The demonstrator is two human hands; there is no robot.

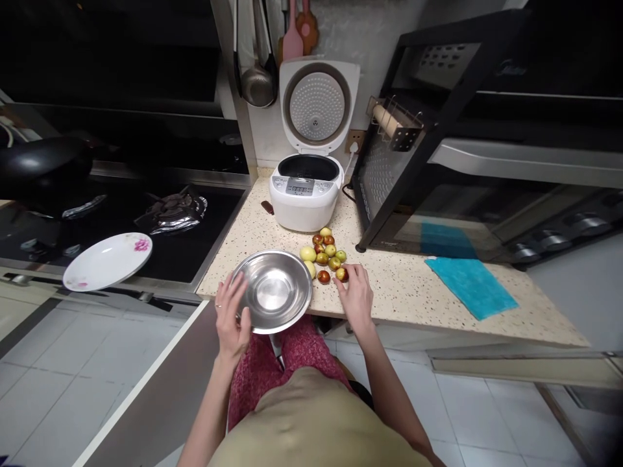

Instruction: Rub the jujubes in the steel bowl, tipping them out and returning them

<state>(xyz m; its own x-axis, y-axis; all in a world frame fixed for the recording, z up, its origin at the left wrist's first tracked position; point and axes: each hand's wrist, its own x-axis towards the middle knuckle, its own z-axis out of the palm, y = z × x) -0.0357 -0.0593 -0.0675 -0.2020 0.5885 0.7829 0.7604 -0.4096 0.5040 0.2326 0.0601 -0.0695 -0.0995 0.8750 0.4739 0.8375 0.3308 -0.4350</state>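
A shallow stainless steel bowl [271, 295] sits at the counter's front edge, its near rim jutting past it. My left hand [232, 318] is at the bowl's left rim with fingers spread, holding nothing. To the right of the bowl lies a loose cluster of jujubes [322, 259], some brown-red, some green-yellow, with larger pale yellow round fruits [307, 253] on the left side. My right hand [357, 298] has thumb and fingertips around a red-and-yellow jujube [342, 274] at the cluster's right front, still at counter level.
Behind the fruit stands a white rice cooker [306, 202] with its lid [317, 107] raised. A black oven [487, 201] is on the right, a teal cloth [472, 285] before it. Left is a gas hob [175, 211] with a white plate [108, 261] overhanging its front edge and a wok [43, 165].
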